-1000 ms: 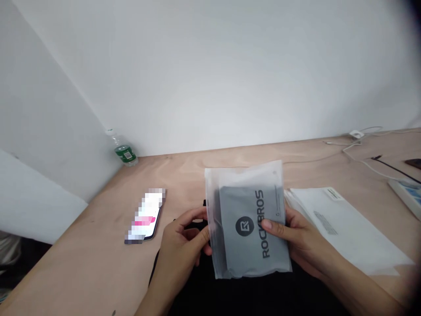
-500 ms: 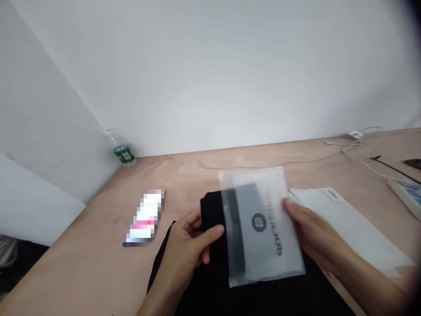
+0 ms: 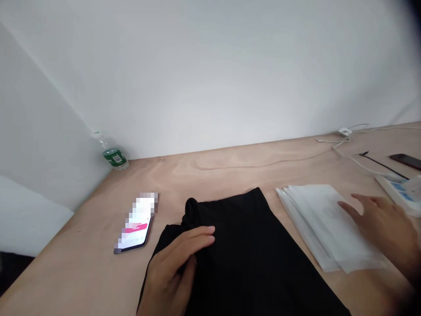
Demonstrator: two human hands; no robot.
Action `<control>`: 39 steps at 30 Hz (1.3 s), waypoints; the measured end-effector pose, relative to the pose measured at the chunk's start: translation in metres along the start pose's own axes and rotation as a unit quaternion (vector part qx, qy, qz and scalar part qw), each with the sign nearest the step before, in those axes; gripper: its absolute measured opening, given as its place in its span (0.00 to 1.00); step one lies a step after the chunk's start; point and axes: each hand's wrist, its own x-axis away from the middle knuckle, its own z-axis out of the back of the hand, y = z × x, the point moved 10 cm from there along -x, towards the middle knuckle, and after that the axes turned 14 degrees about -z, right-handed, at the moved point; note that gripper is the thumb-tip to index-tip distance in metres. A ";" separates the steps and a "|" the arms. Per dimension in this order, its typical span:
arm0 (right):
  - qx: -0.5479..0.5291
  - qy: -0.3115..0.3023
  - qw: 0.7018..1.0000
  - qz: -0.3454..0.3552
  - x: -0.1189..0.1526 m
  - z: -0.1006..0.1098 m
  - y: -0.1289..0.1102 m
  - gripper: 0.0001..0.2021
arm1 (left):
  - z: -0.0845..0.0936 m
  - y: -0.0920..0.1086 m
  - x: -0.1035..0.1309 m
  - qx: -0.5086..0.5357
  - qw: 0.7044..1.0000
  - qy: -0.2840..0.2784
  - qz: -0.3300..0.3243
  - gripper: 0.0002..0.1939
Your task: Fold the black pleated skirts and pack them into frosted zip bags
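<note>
A black folded cloth, seemingly a garment (image 3: 250,245), lies on the table in front of me, with a bunched fold at its upper left. My left hand (image 3: 177,259) rests on its left side, fingers stretched out over the fabric and the thumb below them. To the right lie several translucent plastic bags (image 3: 315,219) in a loose pile; the top one shows a faint round mark. Over the right side of this pile is my right hand (image 3: 383,224), slightly blurred, with thumb and fingers apart and nothing in it.
A lit phone (image 3: 140,226), partly pixelated, lies left of the cloth. In the back left corner a green-labelled bottle (image 3: 113,156) leans near the wall. White cables (image 3: 344,140), a dark phone (image 3: 406,161) and a white power strip (image 3: 394,188) are at the right.
My right hand has moved right and let go of the printed frosted bag, which now seems to lie on the pile. My left hand has shifted from gripping the black cloth to lying over it.
</note>
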 end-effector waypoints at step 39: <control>-0.282 -0.277 0.879 -0.266 0.141 -0.182 -0.018 0.27 | -0.021 -0.050 0.080 0.152 0.897 0.182 0.373 0.17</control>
